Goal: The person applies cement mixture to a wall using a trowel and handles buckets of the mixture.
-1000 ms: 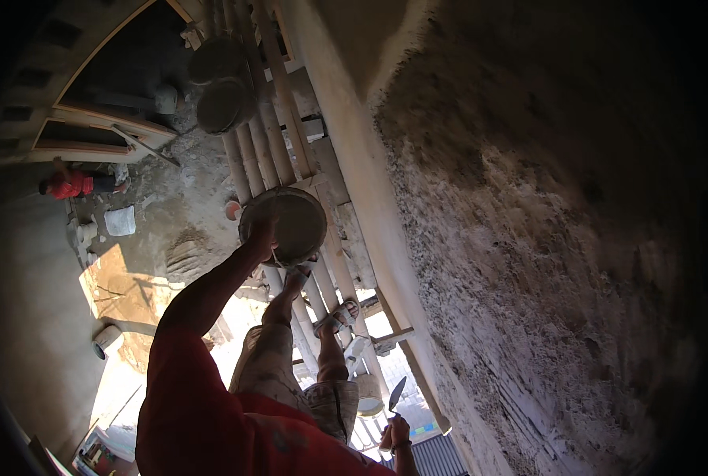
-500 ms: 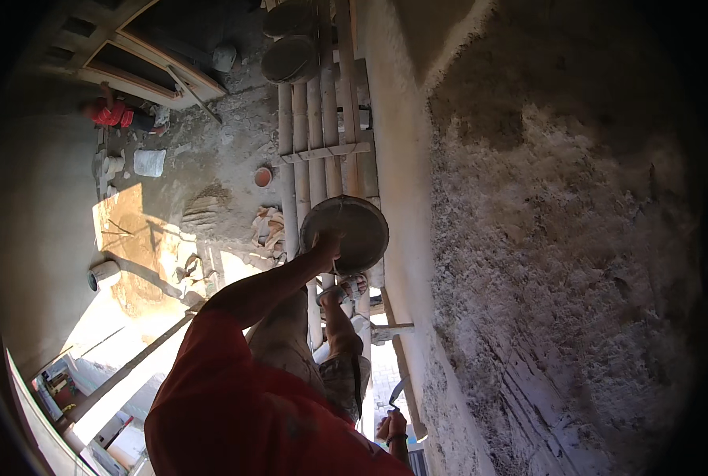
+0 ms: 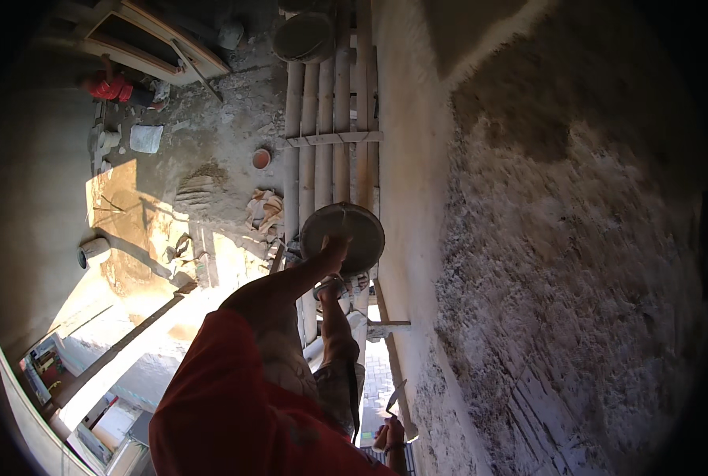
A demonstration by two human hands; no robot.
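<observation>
Left hand [image 3: 338,250] grasps a mortar bucket [image 3: 363,238], right hand [image 3: 390,436] clasps a trowel [image 3: 397,396], and the right-hand wall [image 3: 560,262] seems partly plastered, its rough stretch [image 3: 528,325] unfinished

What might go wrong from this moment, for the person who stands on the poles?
The bucket, gripped only by the left hand, might tip and spill. The sandaled foot might slip on the rounded poles or catch between them. The trowel fills the right hand, so recovering balance could be harder.
</observation>
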